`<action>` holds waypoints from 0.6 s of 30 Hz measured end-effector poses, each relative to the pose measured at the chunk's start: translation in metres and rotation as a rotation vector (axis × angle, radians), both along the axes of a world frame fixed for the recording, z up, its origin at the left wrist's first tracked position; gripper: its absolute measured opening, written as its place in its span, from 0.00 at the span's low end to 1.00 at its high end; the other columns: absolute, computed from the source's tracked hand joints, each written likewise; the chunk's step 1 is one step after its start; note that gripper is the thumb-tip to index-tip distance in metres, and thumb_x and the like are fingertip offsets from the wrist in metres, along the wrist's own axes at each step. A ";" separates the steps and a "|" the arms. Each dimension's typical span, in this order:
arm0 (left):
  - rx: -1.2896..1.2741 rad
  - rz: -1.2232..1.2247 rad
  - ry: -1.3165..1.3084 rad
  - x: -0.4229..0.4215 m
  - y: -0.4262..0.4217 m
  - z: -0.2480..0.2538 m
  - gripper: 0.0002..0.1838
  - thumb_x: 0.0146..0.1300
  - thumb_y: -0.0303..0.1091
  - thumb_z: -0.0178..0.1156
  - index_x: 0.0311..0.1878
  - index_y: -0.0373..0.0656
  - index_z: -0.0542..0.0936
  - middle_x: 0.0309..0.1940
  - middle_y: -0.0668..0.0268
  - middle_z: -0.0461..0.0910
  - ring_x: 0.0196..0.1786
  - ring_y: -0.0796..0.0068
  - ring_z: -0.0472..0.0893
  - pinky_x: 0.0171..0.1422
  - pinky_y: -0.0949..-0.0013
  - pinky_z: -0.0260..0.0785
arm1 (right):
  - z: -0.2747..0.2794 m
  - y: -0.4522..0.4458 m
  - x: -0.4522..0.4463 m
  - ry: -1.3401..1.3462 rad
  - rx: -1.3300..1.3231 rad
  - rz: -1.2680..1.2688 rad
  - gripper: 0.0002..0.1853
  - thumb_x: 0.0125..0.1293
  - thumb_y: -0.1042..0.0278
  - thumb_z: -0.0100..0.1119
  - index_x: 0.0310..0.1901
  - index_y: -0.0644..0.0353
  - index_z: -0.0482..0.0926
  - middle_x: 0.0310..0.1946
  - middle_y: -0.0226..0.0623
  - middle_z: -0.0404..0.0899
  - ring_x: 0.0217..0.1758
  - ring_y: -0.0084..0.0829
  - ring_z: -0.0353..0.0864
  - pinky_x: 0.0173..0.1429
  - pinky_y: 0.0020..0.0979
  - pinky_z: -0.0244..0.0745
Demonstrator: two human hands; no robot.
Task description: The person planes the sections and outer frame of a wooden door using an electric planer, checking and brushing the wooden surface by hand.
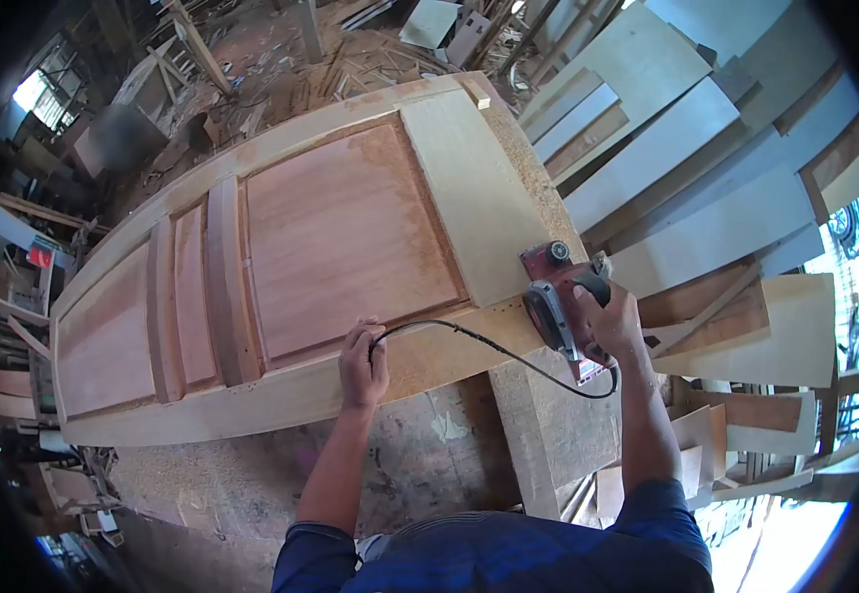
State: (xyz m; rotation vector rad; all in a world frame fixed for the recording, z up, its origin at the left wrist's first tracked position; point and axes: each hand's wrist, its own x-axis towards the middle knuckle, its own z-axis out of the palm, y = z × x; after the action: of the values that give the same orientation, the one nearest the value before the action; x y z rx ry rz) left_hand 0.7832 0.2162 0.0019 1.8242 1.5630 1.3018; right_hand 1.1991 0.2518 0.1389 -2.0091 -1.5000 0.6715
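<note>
Partly inside right grip (611,318): power tool (570,293).

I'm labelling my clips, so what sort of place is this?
Most likely a woodworking shop: a large panelled wooden piece, probably a door, lies in front of the person, whose right hand holds a red power tool, and boards are stacked alongside.

The person wears a dark navy shirt (509,558), brighter blue in patches across the body. Its short sleeves (663,524) end well behind the bare hands (362,368), leaving both forearms (649,420) uncovered.
</note>
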 end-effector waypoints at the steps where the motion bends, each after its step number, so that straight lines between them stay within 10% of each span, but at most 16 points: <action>1: -0.004 0.000 0.004 0.000 0.000 0.002 0.08 0.73 0.21 0.60 0.48 0.32 0.86 0.49 0.49 0.88 0.66 0.43 0.87 0.83 0.43 0.73 | 0.001 0.009 -0.005 0.017 -0.023 -0.006 0.23 0.77 0.50 0.71 0.53 0.67 0.90 0.34 0.47 0.89 0.38 0.38 0.89 0.47 0.41 0.82; 3: -0.027 0.005 0.008 0.000 0.001 0.002 0.07 0.75 0.22 0.60 0.48 0.32 0.86 0.49 0.48 0.88 0.66 0.43 0.87 0.82 0.44 0.74 | 0.004 0.036 -0.015 0.050 -0.074 -0.027 0.25 0.75 0.48 0.71 0.56 0.67 0.90 0.44 0.61 0.92 0.51 0.56 0.94 0.59 0.49 0.85; 7: -0.057 0.017 0.007 0.002 0.001 0.005 0.08 0.79 0.24 0.60 0.48 0.30 0.86 0.50 0.47 0.88 0.66 0.43 0.87 0.81 0.45 0.75 | -0.008 0.086 -0.022 -0.006 -0.032 0.008 0.25 0.76 0.47 0.69 0.55 0.66 0.91 0.46 0.62 0.92 0.53 0.60 0.93 0.62 0.49 0.85; 10: -0.071 0.025 0.004 0.004 0.001 0.008 0.08 0.80 0.24 0.60 0.47 0.30 0.86 0.50 0.47 0.88 0.65 0.44 0.88 0.81 0.45 0.75 | -0.012 0.131 -0.031 -0.003 0.012 0.054 0.25 0.76 0.47 0.69 0.56 0.64 0.91 0.46 0.61 0.93 0.54 0.60 0.93 0.63 0.48 0.85; 13: -0.084 0.033 0.008 0.005 0.003 0.009 0.08 0.79 0.24 0.60 0.47 0.30 0.86 0.51 0.46 0.88 0.65 0.44 0.88 0.81 0.44 0.75 | -0.022 0.182 -0.041 -0.100 0.111 0.090 0.23 0.77 0.47 0.69 0.47 0.64 0.92 0.26 0.43 0.87 0.31 0.38 0.89 0.45 0.44 0.83; 18: -0.114 0.047 0.000 0.005 0.005 0.009 0.07 0.78 0.23 0.59 0.47 0.31 0.86 0.51 0.47 0.89 0.65 0.45 0.88 0.82 0.43 0.74 | -0.012 0.261 -0.071 -0.054 0.069 0.094 0.26 0.77 0.44 0.68 0.47 0.65 0.93 0.31 0.52 0.90 0.40 0.48 0.93 0.53 0.47 0.85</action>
State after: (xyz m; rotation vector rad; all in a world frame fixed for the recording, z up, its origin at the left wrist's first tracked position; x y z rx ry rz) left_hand 0.7879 0.2215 0.0112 1.7277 1.6540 1.2075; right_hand 1.1280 0.5126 0.1271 -1.9287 -1.6350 0.5991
